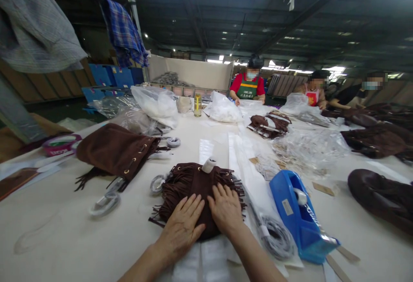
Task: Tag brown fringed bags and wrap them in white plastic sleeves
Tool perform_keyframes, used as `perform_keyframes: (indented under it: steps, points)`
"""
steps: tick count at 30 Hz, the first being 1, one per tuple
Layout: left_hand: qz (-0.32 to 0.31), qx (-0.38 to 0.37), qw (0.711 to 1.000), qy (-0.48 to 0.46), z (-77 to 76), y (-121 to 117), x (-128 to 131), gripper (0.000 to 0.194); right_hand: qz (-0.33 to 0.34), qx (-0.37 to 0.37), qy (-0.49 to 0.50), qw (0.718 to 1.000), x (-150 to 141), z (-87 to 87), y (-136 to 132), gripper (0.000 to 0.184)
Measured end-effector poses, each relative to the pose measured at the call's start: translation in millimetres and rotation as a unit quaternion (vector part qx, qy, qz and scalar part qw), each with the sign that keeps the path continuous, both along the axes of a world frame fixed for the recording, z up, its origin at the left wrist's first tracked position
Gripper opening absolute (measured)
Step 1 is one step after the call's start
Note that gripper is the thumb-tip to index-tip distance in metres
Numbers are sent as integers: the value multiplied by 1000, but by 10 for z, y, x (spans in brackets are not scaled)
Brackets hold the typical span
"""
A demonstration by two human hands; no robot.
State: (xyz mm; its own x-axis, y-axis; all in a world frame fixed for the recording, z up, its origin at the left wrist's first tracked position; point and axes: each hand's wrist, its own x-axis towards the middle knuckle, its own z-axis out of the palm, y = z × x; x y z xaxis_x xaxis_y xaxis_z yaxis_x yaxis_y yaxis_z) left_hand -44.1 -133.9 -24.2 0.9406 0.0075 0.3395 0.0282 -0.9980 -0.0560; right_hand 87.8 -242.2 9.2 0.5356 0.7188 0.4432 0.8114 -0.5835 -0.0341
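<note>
A dark brown fringed bag lies on the table in front of me, with metal eyelets along its far edge and a small white wrapped piece on top. My left hand rests flat on the bag's near left part, fingers stretched. On its right side lies my right hand, also flat with fingers out. Wrapped grey coils stick out beside the bag, one coil at the left and a larger coil at the right. Under the bag runs a strip of white wrapping.
A second brown bag lies to the left, near a purple tape roll. A blue tape dispenser stands at the right. Clear plastic bags, a jar and more brown bags lie farther off. Co-workers sit across the table.
</note>
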Motion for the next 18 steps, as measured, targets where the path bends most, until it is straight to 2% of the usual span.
perform_keyframes:
  steps: [2, 4, 5, 7, 9, 10, 12, 15, 18]
  points:
    - [0, -25, 999, 22, 19, 0, -8, 55, -67, 8, 1, 998, 99, 28, -82, 24]
    - [-3, -61, 997, 56, 72, -1, -20, 62, -91, 22, -4, 996, 119, 96, -216, 24]
    - [-10, -80, 994, 74, 108, 2, -26, 69, -68, 39, -5, 997, 81, 124, -288, 25]
    - [-26, -112, 988, 105, 186, 19, -36, 84, 36, 80, 19, 996, -90, 126, -428, 24]
    - [-47, -126, 983, 126, 246, 51, -39, 93, 154, 103, 78, 980, -336, 27, -563, 23]
    - [-55, -123, 982, 132, 262, 70, -40, 93, 184, 100, 105, 972, -458, -57, -625, 22]
    - [-72, -97, 984, 134, 262, 102, -45, 89, 212, 96, 116, 966, -646, -260, -724, 22]
    - [-105, -32, 989, 103, 202, 108, -67, 76, 216, 91, 70, 970, -742, -522, -779, 28]
    - [-130, 43, 988, 72, 150, 39, -86, 50, 209, 81, 28, 974, -719, -615, -749, 34]
